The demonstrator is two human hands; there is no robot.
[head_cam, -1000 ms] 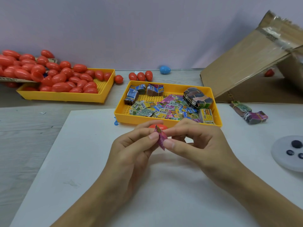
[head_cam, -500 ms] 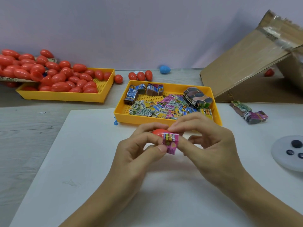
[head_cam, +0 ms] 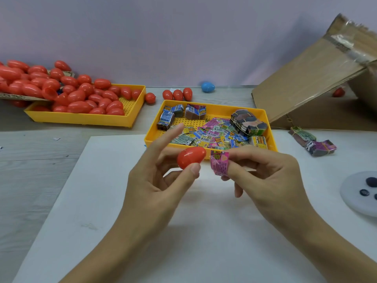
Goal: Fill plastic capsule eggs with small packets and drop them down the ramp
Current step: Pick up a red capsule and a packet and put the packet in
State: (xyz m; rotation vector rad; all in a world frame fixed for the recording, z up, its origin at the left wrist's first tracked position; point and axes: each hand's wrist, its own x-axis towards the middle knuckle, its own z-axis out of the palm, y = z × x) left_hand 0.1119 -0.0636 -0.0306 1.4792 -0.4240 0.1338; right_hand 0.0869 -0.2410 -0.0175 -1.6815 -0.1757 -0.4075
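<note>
The white disc [head_cam: 359, 193] was cut by the right edge; the cardboard ramp [head_cam: 310, 84] hid most of a red egg [head_cam: 338, 92].

I see a closed red capsule egg [head_cam: 191, 157] lying sideways, pinched in my left hand [head_cam: 161, 180]. At its three o'clock, apart from it, a pink printed packet [head_cam: 220, 163] stands upright, seemingly curled, in my right hand [head_cam: 263, 176]. The cardboard ramp [head_cam: 310, 78] slopes at two o'clock.
</note>
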